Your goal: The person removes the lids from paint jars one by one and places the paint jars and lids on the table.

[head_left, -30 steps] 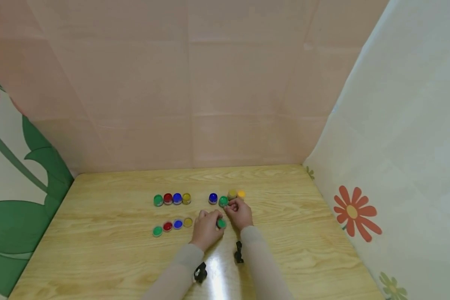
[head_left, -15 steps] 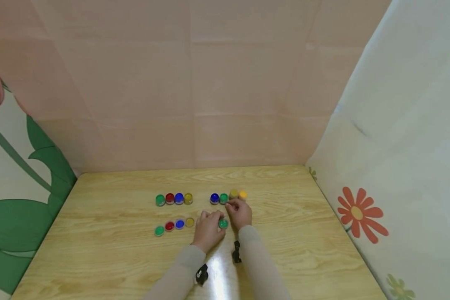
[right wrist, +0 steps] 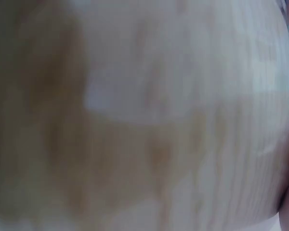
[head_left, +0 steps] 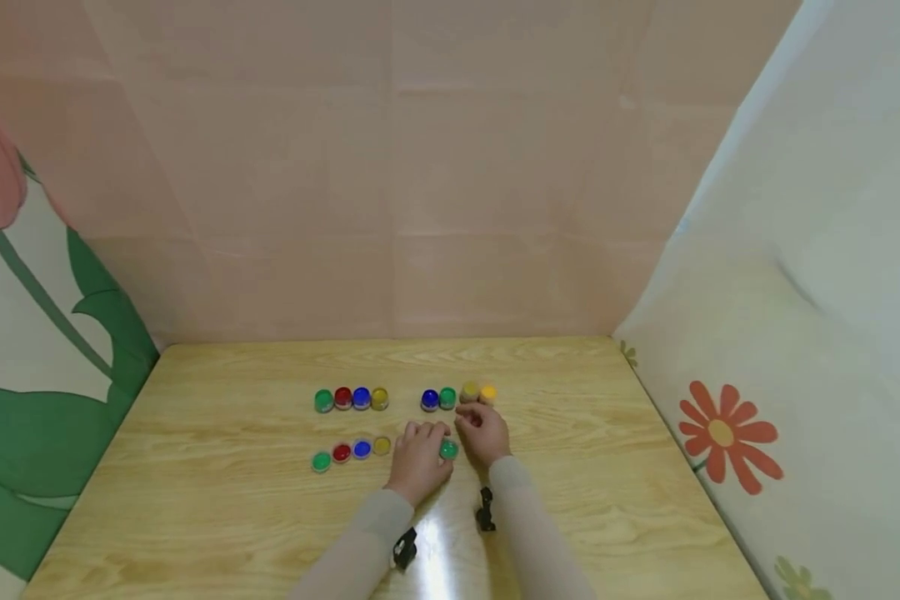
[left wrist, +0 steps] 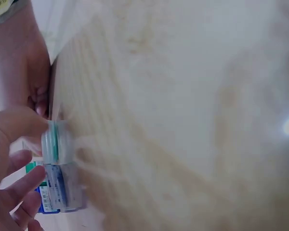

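Note:
In the head view my left hand [head_left: 420, 463] pinches a green lid [head_left: 448, 449] between thumb and fingers, low over the table. The left wrist view shows the thumb at the clear rim of this green lid [left wrist: 57, 142]. To its left lie green [head_left: 321, 462], red [head_left: 342, 452], blue [head_left: 362, 449] and yellow [head_left: 382, 446] lids in a row. My right hand [head_left: 484, 433], fingers loosely curled and nothing seen in them, hovers just in front of a green paint pot [head_left: 447, 398], which stands beside a blue paint pot [head_left: 430, 400].
Behind the right hand stand a dull yellow pot [head_left: 469, 392] and an orange-yellow pot [head_left: 488, 394]. Further left is a row of green [head_left: 324, 401], red [head_left: 343, 397], blue [head_left: 362, 398] and yellow [head_left: 379, 399] pots. Cloth walls border the wooden table [head_left: 217, 517].
The green lid in my left hand has gone from tilted to lying level. The green pot now stands right beside the blue one, and my right hand has drawn slightly back from it.

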The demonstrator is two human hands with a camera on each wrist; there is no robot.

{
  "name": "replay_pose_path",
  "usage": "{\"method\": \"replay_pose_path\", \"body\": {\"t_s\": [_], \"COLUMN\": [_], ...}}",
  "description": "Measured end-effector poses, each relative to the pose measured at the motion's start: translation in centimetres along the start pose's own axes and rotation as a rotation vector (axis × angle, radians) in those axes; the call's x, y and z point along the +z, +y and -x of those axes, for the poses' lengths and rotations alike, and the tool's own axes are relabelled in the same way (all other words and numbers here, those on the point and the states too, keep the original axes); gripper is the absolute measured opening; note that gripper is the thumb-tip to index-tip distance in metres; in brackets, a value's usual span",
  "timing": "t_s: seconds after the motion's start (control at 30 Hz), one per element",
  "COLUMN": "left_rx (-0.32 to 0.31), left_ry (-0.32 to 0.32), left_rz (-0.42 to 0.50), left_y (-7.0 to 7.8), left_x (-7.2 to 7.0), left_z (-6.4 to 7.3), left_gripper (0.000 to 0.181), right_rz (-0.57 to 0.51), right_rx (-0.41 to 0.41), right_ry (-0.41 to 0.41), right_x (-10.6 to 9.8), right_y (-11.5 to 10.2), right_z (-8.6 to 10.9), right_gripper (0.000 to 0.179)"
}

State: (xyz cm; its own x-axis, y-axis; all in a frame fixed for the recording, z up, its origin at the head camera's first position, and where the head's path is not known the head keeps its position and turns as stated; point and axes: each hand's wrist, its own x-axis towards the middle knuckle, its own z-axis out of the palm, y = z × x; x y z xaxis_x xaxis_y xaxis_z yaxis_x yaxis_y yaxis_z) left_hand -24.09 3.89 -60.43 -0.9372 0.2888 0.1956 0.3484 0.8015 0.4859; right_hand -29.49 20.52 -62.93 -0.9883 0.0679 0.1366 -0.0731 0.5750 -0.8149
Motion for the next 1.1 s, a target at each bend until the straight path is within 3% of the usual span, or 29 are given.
{"method": "replay_pose_path", "body": {"t_s": [0.07,0.23,0.4,0.57,0.63,0.8,0.97,1.1], "left_rx": [0.005,-0.017,-0.068,-0.057,-0.059,-0.11,-0.1,-0.07], "left_ry": [0.009,0.022,0.018,0.027,0.015,-0.047,-0.065,-0.076], "left_rz": [0.027,0.204,0.343,0.387,0.402,0.428,0.389,0.339], "left_y": [0.3,1.3,2.8,4.2,4.6,5.1,5.4,5.6], "left_x": [-0.1,-0.4,-0.4,-0.6,-0.7,-0.7,-0.7,-1.1], "left_z": [-0.2,-1.4,-3.1,-4.7,-5.3,-6.4,-6.5,-6.2], "left_gripper": [0.037,0.03,0.036,0.045,0.046,0.048,0.046,0.041], "right_rz": [-0.042,-0.136,-0.128,0.093,0.218,0.486,0.588,0.608], "right_rx": [0.006,0.051,0.036,-0.139,-0.195,-0.211,-0.191,-0.227], "right_ry": [-0.02,-0.029,0.09,0.182,0.16,0.012,-0.088,-0.082], "right_x": [-0.4,-1.5,-2.5,-3.9,-4.4,-5.0,-4.9,-5.0], "right_y": [0.1,0.1,-1.2,-2.3,-2.6,-3.1,-3.4,-3.1], "right_z": [0.3,0.6,0.1,-1.1,-1.6,-2.1,-2.4,-2.4], "right_gripper": [0.018,0.016,0.012,0.019,0.026,0.041,0.045,0.04]}}
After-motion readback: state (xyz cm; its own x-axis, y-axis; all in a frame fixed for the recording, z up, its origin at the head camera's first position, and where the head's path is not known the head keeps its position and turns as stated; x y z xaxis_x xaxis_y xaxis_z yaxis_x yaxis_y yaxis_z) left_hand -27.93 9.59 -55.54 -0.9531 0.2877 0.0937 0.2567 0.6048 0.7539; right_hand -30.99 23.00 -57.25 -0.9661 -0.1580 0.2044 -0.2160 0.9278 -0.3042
